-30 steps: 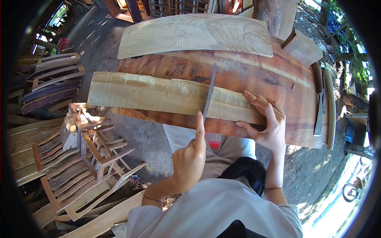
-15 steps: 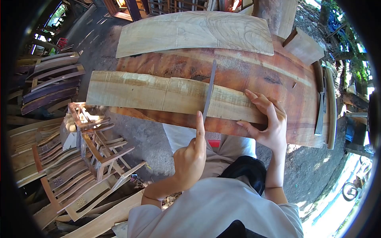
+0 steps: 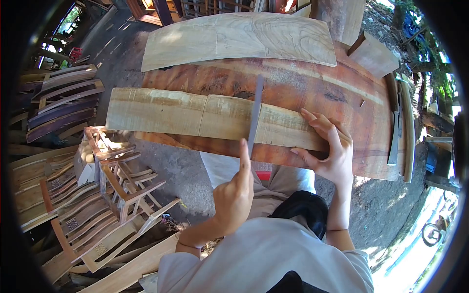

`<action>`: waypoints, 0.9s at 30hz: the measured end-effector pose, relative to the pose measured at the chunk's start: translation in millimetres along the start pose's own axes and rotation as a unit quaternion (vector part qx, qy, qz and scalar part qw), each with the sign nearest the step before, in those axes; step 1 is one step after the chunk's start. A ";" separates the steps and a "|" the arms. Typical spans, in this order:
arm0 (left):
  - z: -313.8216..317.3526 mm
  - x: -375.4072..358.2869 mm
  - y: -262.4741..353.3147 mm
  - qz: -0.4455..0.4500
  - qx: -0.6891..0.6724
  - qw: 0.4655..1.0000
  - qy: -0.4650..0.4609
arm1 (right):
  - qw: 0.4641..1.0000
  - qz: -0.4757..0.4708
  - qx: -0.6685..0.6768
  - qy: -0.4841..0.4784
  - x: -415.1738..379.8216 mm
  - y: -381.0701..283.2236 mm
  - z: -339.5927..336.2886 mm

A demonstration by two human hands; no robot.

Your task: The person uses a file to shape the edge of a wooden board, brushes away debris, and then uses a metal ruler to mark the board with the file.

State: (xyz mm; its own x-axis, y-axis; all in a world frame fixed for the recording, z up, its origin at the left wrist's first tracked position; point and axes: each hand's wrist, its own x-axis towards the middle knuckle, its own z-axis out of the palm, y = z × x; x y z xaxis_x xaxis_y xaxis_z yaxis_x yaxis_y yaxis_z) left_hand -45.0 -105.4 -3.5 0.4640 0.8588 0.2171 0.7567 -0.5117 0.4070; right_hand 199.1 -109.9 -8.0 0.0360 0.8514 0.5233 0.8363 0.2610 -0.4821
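My left hand [image 3: 233, 198] is closed around a handle hidden in the palm, with the index finger stretched forward along the tool. What it holds looks like a hand saw [image 3: 255, 115], its narrow grey blade lying across a pale wooden board [image 3: 161, 111]. Teeth cannot be made out, as the blade is slightly blurred. My right hand [image 3: 334, 146] grips the board's right end, fingers over the far edge and thumb at the near edge. A thin line crosses the board left of the blade. Under it lies a reddish-brown wooden slab [image 3: 288, 88].
A wider pale board [image 3: 239, 41] rests along the slab's far side. On the right are a small wood block [image 3: 373, 56] and a long-bladed tool [image 3: 394, 139]. Unfinished chair frames [image 3: 127, 190] and curved slats [image 3: 63, 107] are stacked on the left.
The blade has shifted slightly left over the board and now shows blur. My left hand moved only a little with it; my right hand stays in place.
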 end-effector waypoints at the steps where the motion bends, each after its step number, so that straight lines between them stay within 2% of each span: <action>1: 0.0 -4.7 0.5 -0.007 -0.010 1.000 0.016 | 1.000 0.000 -0.002 -0.003 0.4 -0.5 -0.6; 11: 4.8 -7.4 2.7 -0.011 -0.013 0.999 0.047 | 1.000 0.002 -0.001 -0.003 -0.7 -0.6 0.0; 20: 3.5 -14.9 -1.5 -0.036 -0.037 0.999 0.012 | 1.000 -0.001 -0.006 -0.002 -0.4 -0.6 0.6; 27: 5.8 -13.6 -3.9 -0.018 -0.033 0.999 0.026 | 1.000 0.005 0.002 -0.003 -0.3 -1.0 0.5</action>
State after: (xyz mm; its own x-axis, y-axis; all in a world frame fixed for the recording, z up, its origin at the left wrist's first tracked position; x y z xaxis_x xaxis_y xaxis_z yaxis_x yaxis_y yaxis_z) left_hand -51.6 -115.2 -13.1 0.4106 0.8779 0.2464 0.7396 -0.4787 0.4730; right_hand 198.0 -110.2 -8.1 0.0413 0.8568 0.5140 0.8339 0.2538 -0.4900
